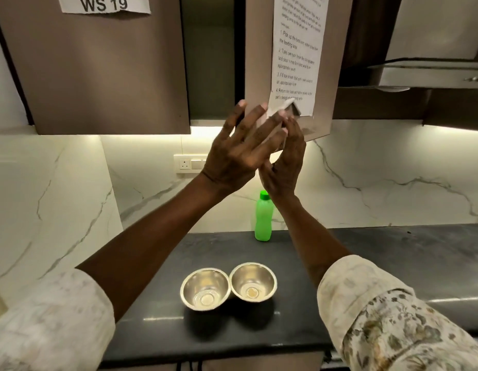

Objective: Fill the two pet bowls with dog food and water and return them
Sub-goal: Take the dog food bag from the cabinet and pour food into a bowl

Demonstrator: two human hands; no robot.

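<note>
Left hand: the left hand (239, 151) is raised in front of the upper cabinets, fingers spread and extended, nothing gripped; its palm side is turned toward the other hand.
Right hand: the right hand (284, 156) is raised just beside the left, the two overlapping near the fingers; a small pale object (286, 109) is seen at its fingertips (blurred, so what it is and whether it is pinched cannot be told).
Bowls: two steel bowls are set upright on the dark countertop (379, 253), near its front edge and roughly at its middle; the left bowl (205, 289) and the right bowl (253, 281) touch rim to rim, and both are seen empty.
Bottle: a green bottle (264, 216) with a green cap is stood upright at the back edge of the countertop, against the marble wall, well apart from the bowls.
Cabinet door: an open cabinet door (291, 65) is seen above the hands, with a printed instruction sheet (299, 49) fixed to it.
Label: a paper marked "WS 19" (104, 4) is stuck on the cabinet at the upper left.
</note>
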